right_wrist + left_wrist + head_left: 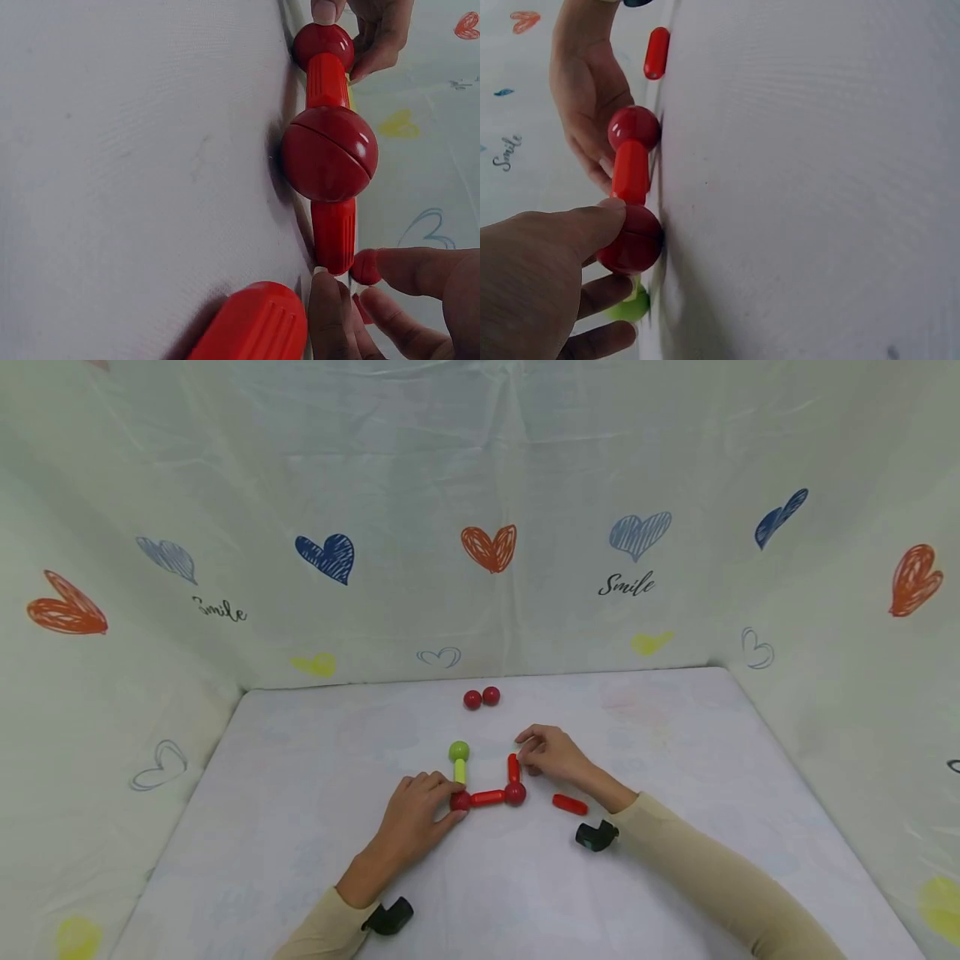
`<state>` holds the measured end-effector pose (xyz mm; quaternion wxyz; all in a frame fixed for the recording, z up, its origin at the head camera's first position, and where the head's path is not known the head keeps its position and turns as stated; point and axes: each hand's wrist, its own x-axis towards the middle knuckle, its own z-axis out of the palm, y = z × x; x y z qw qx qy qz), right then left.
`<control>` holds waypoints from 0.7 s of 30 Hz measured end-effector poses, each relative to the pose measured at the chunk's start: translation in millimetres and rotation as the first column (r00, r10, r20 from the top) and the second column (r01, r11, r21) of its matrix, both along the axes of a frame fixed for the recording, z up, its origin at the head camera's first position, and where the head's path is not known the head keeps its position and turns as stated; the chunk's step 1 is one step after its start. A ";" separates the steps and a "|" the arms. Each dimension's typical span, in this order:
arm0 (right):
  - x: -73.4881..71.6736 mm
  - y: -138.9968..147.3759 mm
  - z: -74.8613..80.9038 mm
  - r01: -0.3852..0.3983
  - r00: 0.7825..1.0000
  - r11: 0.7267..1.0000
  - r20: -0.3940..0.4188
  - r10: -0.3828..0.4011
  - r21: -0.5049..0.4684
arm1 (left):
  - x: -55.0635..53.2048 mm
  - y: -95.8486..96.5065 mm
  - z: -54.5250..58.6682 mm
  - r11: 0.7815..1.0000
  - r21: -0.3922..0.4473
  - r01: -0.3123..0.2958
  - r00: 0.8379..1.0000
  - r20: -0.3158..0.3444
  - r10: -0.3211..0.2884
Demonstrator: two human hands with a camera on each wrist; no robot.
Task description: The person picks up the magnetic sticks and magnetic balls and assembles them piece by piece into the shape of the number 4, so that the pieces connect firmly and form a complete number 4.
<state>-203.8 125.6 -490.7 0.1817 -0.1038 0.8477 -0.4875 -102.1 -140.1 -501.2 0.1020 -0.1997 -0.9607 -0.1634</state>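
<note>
A U-shaped build of balls and sticks lies on the white table. My left hand (416, 814) pinches its left dark red ball (634, 244) between thumb and fingers. From that ball a lime stick (460, 770) runs back to a green ball (459, 750). A red stick (488, 797) joins it to the right dark red ball (515, 793), from which a second red stick (334, 232) points backward. At that stick's far end is my right hand (555, 753); one fingertip touches it, while thumb and fingers are spread apart rather than round it.
Near my right wrist lies a loose red stick (570, 804). Farther back, two dark red balls, a left one (472, 699) and a right one (491, 696), sit side by side. A heart-printed curtain (480, 468) hangs behind the table (337, 735).
</note>
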 end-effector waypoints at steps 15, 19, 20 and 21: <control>-31.1 -8.1 13.2 0.024 0.994 1.000 -0.111 -0.022 0.016 | -10.8 24.4 13.1 0.994 0.094 0.057 0.998 -0.033 -0.054; -40.5 -14.3 15.0 0.034 0.992 0.999 -0.124 -0.033 0.005 | -13.3 38.0 15.1 0.995 0.072 0.073 0.997 -0.024 -0.072; -43.1 -16.1 15.3 0.037 0.991 0.999 -0.127 -0.037 0.002 | -13.7 41.3 15.1 0.996 0.056 0.074 0.997 -0.018 -0.074; -45.8 -18.1 15.5 0.044 0.991 0.999 -0.129 -0.044 0.000 | -14.1 44.5 14.9 0.996 0.037 0.075 0.997 -0.011 -0.075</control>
